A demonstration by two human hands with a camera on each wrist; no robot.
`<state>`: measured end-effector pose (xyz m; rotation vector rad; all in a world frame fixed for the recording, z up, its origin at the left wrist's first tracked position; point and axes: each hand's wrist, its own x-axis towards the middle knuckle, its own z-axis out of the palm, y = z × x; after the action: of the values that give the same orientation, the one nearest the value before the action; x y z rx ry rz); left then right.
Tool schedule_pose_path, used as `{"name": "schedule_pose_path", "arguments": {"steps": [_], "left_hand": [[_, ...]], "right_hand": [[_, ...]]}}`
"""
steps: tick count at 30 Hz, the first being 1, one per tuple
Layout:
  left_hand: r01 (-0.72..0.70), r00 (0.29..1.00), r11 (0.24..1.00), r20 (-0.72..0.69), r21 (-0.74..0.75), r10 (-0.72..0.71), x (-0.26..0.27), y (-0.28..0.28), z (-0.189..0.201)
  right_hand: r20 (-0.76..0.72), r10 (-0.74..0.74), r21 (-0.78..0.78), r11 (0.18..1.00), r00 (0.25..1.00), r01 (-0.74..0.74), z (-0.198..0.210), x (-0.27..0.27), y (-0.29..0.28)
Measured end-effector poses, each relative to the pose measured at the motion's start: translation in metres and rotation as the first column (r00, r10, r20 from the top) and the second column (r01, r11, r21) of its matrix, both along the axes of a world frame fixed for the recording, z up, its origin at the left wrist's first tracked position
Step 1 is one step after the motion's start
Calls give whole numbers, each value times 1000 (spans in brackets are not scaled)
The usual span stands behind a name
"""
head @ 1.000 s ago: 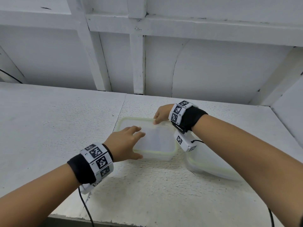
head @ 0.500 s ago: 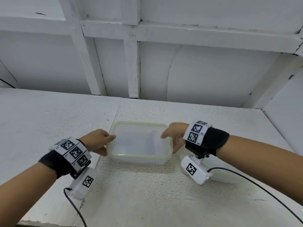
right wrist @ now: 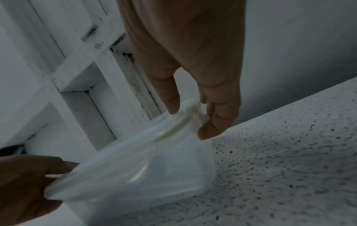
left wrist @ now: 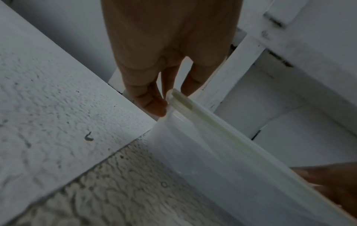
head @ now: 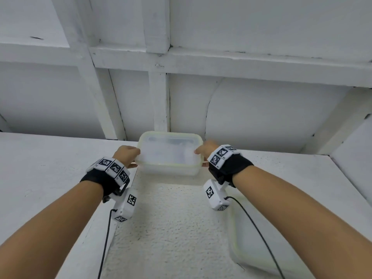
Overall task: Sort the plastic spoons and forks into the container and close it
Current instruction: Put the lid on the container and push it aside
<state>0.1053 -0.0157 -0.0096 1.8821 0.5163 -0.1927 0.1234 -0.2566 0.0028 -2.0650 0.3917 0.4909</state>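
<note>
Container: the translucent lidded container is held clear of the bench, far out near the white framed wall; a lid with a pale green rim is seated on it; the contents are too blurred to name.
Left hand: the left hand is clamped on the left end; its fingers are curled under the rim, a fingertip laid on top.
Right hand: the right hand is clamped on the right end; its fingers are pinched across the lid edge.
Second piece: another clear green-rimmed piece is left on the bench, near right.
Step judged: the closed container is being carried or set back; it is best kept level, both ends gripped evenly; the lid seal should be checked by pressing each corner.
</note>
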Motion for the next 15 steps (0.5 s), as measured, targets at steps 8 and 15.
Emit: {"name": "schedule_pose_path", "arguments": {"steps": [8,15], "left_hand": [[20,999,1000,26,15,-20,31,12,-18],[73,997,992,17,107,-76,29,14,-19]], "right_hand": [[75,26,-56,998,997,-21,-30,35,4],[34,112,-149,983,993,-106,-16,29,2]]}}
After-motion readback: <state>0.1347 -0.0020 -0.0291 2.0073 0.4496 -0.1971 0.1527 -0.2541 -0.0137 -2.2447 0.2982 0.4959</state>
